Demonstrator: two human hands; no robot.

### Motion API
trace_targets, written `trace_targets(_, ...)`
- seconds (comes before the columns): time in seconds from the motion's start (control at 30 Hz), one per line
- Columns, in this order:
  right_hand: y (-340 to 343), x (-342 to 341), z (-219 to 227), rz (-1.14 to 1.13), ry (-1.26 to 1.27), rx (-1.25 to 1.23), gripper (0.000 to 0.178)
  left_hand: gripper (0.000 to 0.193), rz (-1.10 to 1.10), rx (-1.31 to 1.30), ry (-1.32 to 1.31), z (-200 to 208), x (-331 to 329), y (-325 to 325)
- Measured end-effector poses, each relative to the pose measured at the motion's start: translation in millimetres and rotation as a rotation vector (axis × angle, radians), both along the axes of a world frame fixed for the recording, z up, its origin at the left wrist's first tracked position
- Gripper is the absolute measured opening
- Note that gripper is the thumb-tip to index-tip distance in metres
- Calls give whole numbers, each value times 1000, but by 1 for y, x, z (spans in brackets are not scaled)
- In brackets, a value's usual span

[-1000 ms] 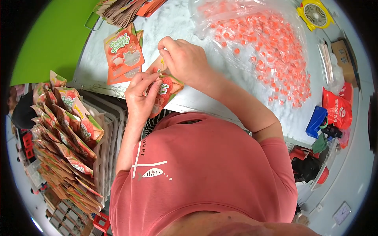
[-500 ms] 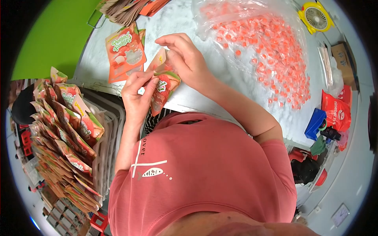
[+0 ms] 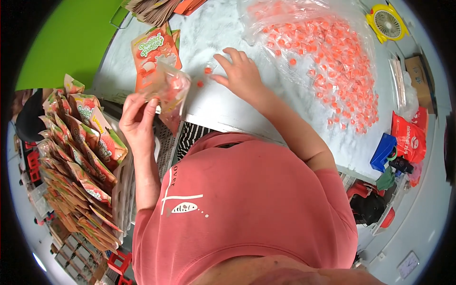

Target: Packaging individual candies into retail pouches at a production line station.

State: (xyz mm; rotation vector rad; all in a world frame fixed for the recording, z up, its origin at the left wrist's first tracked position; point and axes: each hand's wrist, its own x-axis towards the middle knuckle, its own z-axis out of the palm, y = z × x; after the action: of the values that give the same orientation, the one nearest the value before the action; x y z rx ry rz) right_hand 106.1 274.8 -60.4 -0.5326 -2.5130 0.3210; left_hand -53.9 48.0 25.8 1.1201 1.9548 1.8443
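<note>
My left hand [image 3: 135, 124] pinches a pouch [image 3: 176, 90] by its edge, thumb against fingers, over the table's near left edge. The pouch is tilted and slightly blurred; its clear side faces up and orange-red pieces show through. My right hand [image 3: 243, 76] has its fingers spread over the table and holds nothing. Between that hand and the pouch are two small orange-red wrapped candies [image 3: 208, 70], close to my thumb and forefinger. Just beyond the pouch lie flat printed pouches [image 3: 154, 46] in orange and green.
A large heap of wrapped candies [image 3: 332, 61] spills from a clear plastic bag [image 3: 256, 21] on the right. Stacked pouches [image 3: 151, 10] sit at the far edge. Plastic crates at left hold many upright pouches [image 3: 85, 156]. A yellow fan [image 3: 387, 23] and blue tape dispenser [image 3: 383, 151] stand right.
My hands have moved apart: the left went left and nearer with the pouch, turning its clear side up. My right hand let go of the pouch and moved right, fingers spreading.
</note>
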Motion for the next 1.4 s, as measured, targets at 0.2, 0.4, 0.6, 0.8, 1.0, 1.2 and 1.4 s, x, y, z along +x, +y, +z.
trace_targets(0.2,-25,-29,-14,130,-178,75,44,25,2,-5,30,-4,3,-2)
trace_targets(0.4,0,-41,-50,281,-152,81,25,23,13,-28,2,-2,11,-3)
trace_targets(0.6,7,-42,7,-81,348,-1147,10,22,6,-93,89,-6,15,7)
trace_targets(0.8,-13,-50,101,194,761,-1051,12,22,-20,-136,146,-3,25,32)
trace_targets(1.0,-23,-29,94,167,510,-550,19,22,-2,-159,154,-2,30,43)
trace_targets(1.2,-31,-9,95,147,529,-468,16,21,-30,-118,126,-8,30,43)
trace_targets(1.4,-22,16,103,167,302,-481,15,21,-101,-84,78,-9,34,44)
